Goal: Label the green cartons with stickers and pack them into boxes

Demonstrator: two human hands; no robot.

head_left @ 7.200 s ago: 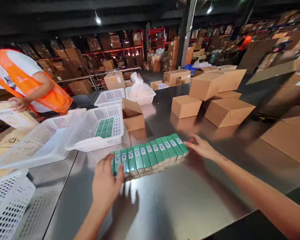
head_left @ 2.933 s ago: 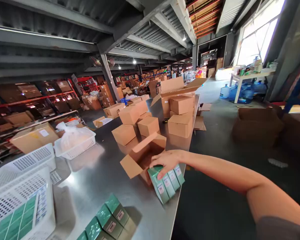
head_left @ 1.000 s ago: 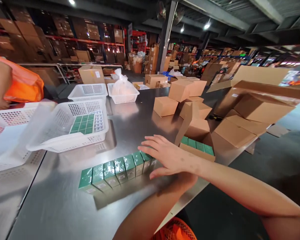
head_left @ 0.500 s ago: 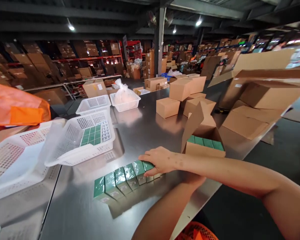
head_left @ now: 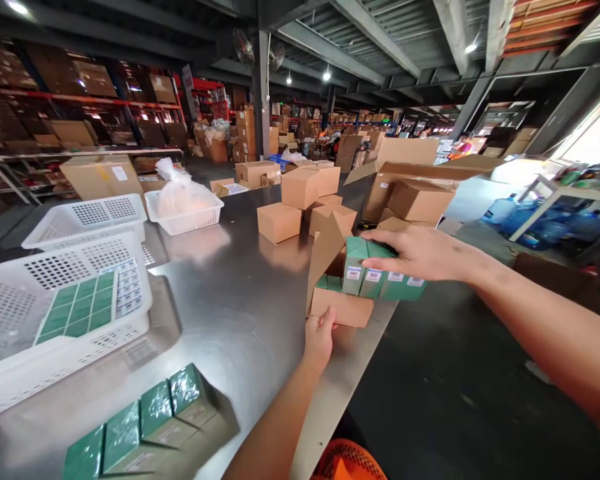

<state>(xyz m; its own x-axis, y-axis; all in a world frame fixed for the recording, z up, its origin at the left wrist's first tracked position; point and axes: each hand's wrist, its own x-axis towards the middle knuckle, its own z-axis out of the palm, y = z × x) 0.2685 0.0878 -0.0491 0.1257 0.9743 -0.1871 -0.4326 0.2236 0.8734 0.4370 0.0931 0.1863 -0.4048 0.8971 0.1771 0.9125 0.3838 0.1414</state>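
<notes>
My right hand (head_left: 420, 252) grips three green boxes (head_left: 375, 279) side by side and holds them just above an open cardboard carton (head_left: 341, 305) at the table's right edge. Other green boxes show inside that carton. My left hand (head_left: 320, 335) rests against the carton's near side. A short row of green boxes (head_left: 145, 423) remains on the steel table (head_left: 230, 313) at the lower left.
A white basket (head_left: 65, 313) holding more green boxes stands at the left, with further white baskets (head_left: 183, 217) behind it. Closed cardboard cartons (head_left: 300, 200) are stacked at the table's far end. The floor drops away right of the table edge.
My right hand took three green boxes off the end of the row and carried them right, over the open carton. My left hand came up against the carton. My view swung right.
</notes>
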